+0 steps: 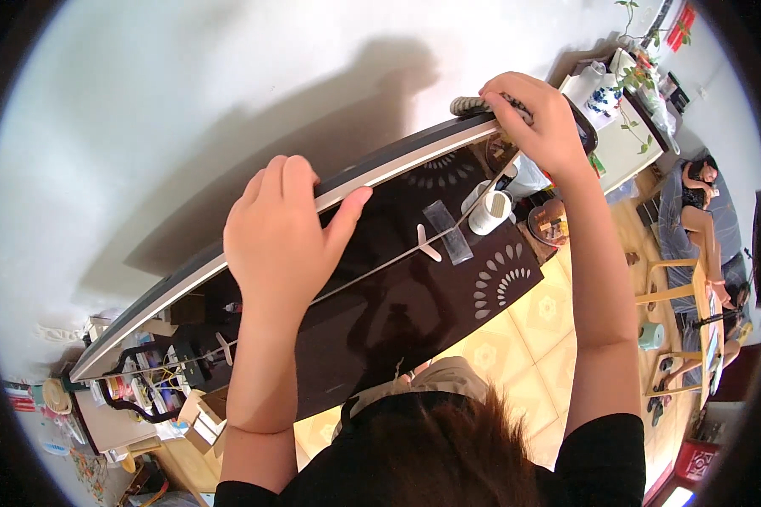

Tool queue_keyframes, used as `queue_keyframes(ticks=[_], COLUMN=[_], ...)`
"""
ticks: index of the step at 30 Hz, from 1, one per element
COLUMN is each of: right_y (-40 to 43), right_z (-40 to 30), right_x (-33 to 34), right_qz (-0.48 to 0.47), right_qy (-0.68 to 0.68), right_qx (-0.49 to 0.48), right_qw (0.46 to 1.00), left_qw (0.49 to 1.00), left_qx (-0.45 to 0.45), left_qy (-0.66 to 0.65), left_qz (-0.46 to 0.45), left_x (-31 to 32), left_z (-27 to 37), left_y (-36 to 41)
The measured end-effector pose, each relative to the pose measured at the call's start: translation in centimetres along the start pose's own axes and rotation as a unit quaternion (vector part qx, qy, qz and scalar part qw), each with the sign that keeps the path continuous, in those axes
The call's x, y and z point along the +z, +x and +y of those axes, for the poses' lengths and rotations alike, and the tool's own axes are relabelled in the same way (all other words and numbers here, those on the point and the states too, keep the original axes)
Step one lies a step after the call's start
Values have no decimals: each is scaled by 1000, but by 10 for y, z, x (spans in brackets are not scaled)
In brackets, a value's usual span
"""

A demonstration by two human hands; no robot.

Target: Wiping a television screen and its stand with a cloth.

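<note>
Before me a flat-screen television (406, 155) stands on a glossy dark cabinet (412, 310), close to the white wall. My left hand (276, 222) grips its top edge, fingers over the back and thumb towards the screen. At the top right corner, my right hand (539, 117) presses a grey knitted-looking cloth (468, 106) against the frame; part of the cloth is hidden under the fingers. Below the screen, a light-coloured stand foot (429, 243) rests on the cabinet top. The dark screen mirrors things on the cabinet.
A white canister (489, 214) and a clear plastic strip (458, 247) lie near the screen's right half. Cluttered boxes and cables (165, 386) sit at the left. To the right are a side cabinet (634, 142), a wooden chair (672, 291) and a person (697, 209) on a sofa.
</note>
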State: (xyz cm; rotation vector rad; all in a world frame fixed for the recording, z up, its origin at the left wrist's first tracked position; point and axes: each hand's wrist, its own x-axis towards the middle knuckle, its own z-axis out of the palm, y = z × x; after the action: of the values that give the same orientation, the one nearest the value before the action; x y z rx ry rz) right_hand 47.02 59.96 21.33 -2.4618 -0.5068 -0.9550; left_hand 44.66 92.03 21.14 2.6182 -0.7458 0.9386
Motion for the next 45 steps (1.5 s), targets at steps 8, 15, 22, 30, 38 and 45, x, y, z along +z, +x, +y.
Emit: queue_keyframes(ticks=[8,15,22,30,38,45], right_y=[7,19,20,15,29,37], right_z=[-43,-116,-124,-82,-9,21], right_x=[22,72,76,48,14,-3], right_qz=[-19,-20,4,-64,-166,-227], right_qy=[-76,-39,-4,76,127,164], right_qx=[75,-21,-74,-104,-133,-102], right_qw=[994,999,997,990,969,955], left_qw=[999,998,1000,997,998,999], left_qx=[32,36,11,-70,-51,-48], left_qy=[-14,-6,1,4,16,15], left_qz=[38,49,26,-42,-14,-14], left_x=[7,10,8,-5,6,3], left_z=[-11,-15,-7,24,24,21], left_y=[-5,-7,-4,1,9,9])
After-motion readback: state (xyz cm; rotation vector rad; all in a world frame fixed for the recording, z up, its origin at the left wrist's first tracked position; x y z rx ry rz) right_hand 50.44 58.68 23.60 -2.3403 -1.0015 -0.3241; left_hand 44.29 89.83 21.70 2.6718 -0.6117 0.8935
